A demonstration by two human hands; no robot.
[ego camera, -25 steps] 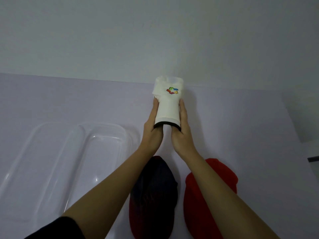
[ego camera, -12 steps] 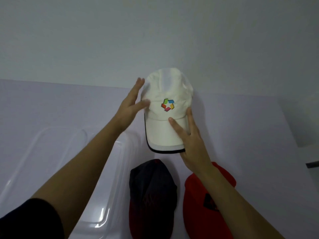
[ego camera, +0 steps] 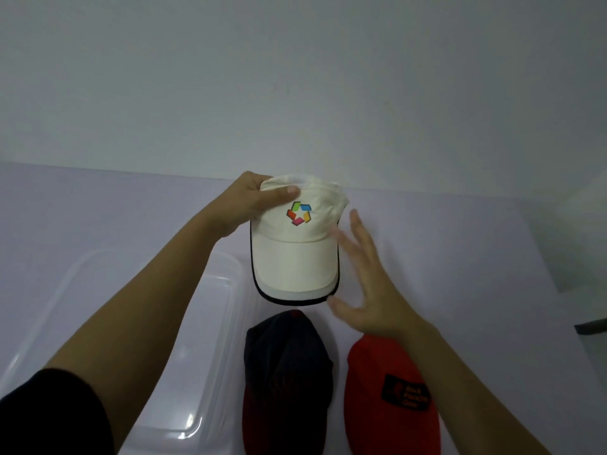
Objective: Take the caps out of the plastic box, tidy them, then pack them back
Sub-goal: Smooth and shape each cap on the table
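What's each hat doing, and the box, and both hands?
white cap: held at its crown, brim toward the camera
left hand: grips the white cap's crown
right hand: open, fingers spread beside the brim; contact unclear
dark cap: lying flat on the table
red cap: lying flat beside the dark cap
plastic box: open, no cap seen inside

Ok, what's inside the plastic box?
Nothing visible inside the plastic box; the left arm, reaching to the white cap, covers part of it.
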